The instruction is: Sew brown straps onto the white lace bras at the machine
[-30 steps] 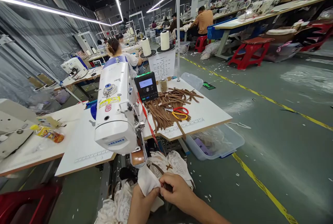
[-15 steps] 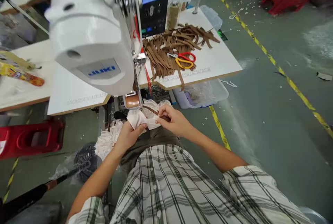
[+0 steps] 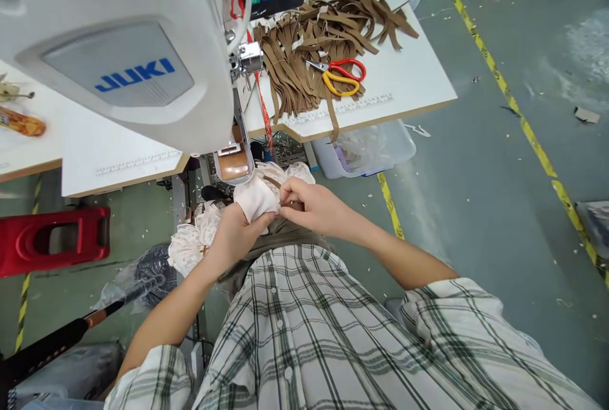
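My left hand (image 3: 239, 234) is closed on a piece of white fabric (image 3: 254, 197), its thumb pressed along the edge nearest me. Fingers of my right hand (image 3: 309, 205) pinch at the right edge of that same fabric, and the two hands almost meet. A thin brown strip (image 3: 272, 181) runs beside the fabric close to my right fingertips; whether I grip it is hidden. White lace pieces (image 3: 193, 242) hang bunched to the left of my left wrist. Just above the hands is the free arm of the sewing machine (image 3: 233, 165), with a brown plate on its end.
The white sewing machine head (image 3: 133, 73) fills the upper left. On the white table (image 3: 409, 89) lie a pile of brown strips (image 3: 304, 67) and red-and-yellow scissors (image 3: 340, 77). A clear plastic bin (image 3: 375, 150) stands under its edge. Red stool (image 3: 54, 242) at left.
My hands have come closer together, and the white band stretched between them is now gathered in. The head view has shifted nearer the machine, making it look larger.
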Demonstrator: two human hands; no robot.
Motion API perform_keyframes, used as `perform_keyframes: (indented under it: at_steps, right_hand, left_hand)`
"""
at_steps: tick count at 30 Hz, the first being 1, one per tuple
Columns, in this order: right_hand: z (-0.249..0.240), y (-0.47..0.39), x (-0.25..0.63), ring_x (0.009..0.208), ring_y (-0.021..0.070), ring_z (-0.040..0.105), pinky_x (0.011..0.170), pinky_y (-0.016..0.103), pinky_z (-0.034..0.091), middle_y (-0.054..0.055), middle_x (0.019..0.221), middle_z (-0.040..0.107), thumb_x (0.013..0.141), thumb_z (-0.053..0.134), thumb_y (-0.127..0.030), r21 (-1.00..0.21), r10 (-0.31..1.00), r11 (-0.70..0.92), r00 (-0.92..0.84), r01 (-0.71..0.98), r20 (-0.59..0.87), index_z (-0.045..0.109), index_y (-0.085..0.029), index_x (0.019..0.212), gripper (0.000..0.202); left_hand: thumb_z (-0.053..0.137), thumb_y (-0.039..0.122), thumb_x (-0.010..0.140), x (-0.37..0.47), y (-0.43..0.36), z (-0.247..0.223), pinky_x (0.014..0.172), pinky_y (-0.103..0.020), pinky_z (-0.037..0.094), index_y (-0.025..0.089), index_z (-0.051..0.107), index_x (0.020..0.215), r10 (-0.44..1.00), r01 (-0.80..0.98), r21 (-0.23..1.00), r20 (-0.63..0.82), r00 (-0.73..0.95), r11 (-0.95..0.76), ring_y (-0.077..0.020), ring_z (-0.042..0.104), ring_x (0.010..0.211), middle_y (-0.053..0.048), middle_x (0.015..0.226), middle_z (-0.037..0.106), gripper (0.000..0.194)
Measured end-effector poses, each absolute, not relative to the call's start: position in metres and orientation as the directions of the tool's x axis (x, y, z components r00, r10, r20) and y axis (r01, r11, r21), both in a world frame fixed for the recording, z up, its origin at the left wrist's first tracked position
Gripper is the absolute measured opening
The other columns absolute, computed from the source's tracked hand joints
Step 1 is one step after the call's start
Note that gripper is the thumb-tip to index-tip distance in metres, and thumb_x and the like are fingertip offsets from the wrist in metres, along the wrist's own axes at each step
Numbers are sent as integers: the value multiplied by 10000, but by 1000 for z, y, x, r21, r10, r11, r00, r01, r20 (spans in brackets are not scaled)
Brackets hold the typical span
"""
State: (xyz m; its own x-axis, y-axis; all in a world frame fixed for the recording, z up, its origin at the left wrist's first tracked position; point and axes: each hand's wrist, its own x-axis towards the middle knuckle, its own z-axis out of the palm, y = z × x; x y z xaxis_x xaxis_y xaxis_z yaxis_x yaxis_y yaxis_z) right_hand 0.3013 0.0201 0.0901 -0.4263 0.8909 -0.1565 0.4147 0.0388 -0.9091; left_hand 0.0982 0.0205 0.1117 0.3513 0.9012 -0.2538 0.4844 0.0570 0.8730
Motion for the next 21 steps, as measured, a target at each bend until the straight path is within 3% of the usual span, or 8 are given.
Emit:
perform_keyframes:
  at_steps: [3,6,10,14,21]
  right_hand:
    - [86,27,305,659,109,513,659,237,346,-44,735,621,861,613,-279,-917,875,24,-451,399,-173,608,-206,975,135]
    - [78,33,306,670,106,479,641,237,336,-29,721,566,838,640,-310,-934,856,11,-485,357,-176,671,-180,844,134]
    - [66,37,306,562,86,339,550,236,251,-65,589,396,844,635,-404,-948,792,-203,-528,244,-306,666,-163,823,244]
    - [64,34,304,533,82,308,521,242,208,-67,576,399,834,649,-455,-923,753,-355,-539,149,-377,674,-159,859,298]
    - [78,27,296,609,104,353,581,251,277,-40,633,431,834,621,-373,-953,884,-179,-385,244,-264,665,-169,797,212]
  left_hand:
    - [643,342,817,98,23,112,742,-272,504,128,712,951,904,498,862,-286,319,97,-184,634,782,-22,856,721,262]
    - [662,347,803,98,25,111,678,-254,479,130,697,848,903,509,850,-316,290,134,-156,590,700,-3,759,679,225]
    - [710,360,775,96,26,102,636,-246,464,134,687,831,892,446,861,-380,245,244,-150,587,682,2,738,666,233]
    - [759,395,749,93,26,89,614,-242,459,134,663,750,869,334,873,-441,226,356,-141,587,651,3,689,647,278]
    - [783,365,747,102,24,88,585,-231,459,144,632,741,880,83,902,-432,198,424,-112,540,598,21,631,593,268]
